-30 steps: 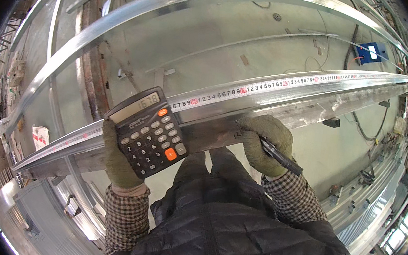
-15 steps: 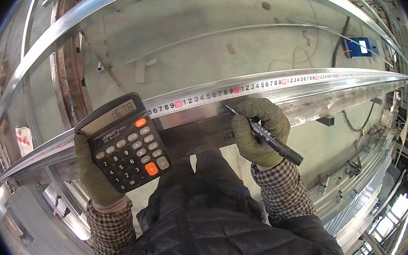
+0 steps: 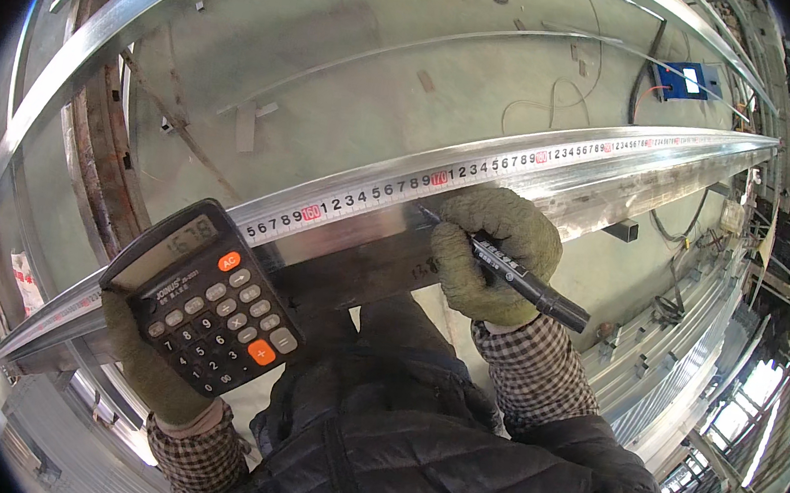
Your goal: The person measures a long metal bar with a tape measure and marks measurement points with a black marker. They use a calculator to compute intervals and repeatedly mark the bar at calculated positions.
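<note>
My left hand [image 3: 151,370], in a green work glove, is closed around the left edge of a black calculator [image 3: 204,318] with grey and orange keys. The calculator is tilted, its display toward the upper left. In my gloved right hand [image 3: 491,252] a black marker [image 3: 535,288] is gripped, its tip pointing left at the face of a long metal profile [image 3: 343,238]. Whether the tip touches the metal I cannot tell. Along the profile's far edge runs a white tape measure [image 3: 372,194] with black and red markings. The calculator hides part of the tape.
A curved-looking metal bar [image 3: 99,42] crosses the far left. At the far right a blue box [image 3: 684,81] with cables rests on the floor. Stacked metal profiles [image 3: 680,373] lie on the right. A rusty beam [image 3: 101,158] runs along the left.
The view has shifted slightly, so the tape and profile appear a little to the left. The calculator sits lower and further left in view. Both hands keep their holds.
</note>
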Motion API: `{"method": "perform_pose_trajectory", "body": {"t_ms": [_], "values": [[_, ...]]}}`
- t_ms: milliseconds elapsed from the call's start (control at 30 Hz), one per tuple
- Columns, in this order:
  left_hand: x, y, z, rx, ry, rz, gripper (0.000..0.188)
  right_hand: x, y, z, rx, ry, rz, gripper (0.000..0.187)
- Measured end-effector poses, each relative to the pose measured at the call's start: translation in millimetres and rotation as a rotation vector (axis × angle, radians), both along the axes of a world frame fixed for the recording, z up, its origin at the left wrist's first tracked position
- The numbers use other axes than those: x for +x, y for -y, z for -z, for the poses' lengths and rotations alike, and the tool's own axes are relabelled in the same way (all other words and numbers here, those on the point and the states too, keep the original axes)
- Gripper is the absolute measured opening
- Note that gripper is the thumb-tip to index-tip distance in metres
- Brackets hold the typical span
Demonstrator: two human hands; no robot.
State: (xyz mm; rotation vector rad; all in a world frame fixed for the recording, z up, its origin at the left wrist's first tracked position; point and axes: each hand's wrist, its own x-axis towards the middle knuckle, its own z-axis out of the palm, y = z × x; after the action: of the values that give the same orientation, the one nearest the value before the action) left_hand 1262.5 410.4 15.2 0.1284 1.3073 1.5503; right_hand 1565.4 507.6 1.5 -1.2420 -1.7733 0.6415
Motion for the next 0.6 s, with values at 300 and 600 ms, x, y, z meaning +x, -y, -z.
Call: {"method": "perform_pose_trajectory", "body": {"t_ms": [300, 600], "values": [[-6.2, 2.0, 0.7, 0.034, 0.015, 0.056, 0.065, 4.5, -0.2, 5.8, 0.079, 0.02, -0.088, 0.015], [0.6, -2.2, -1.6, 0.073, 0.045, 0.108, 0.066, 5.6, -1.7, 9.2, 0.101, 0.021, -0.115, 0.018]]}}
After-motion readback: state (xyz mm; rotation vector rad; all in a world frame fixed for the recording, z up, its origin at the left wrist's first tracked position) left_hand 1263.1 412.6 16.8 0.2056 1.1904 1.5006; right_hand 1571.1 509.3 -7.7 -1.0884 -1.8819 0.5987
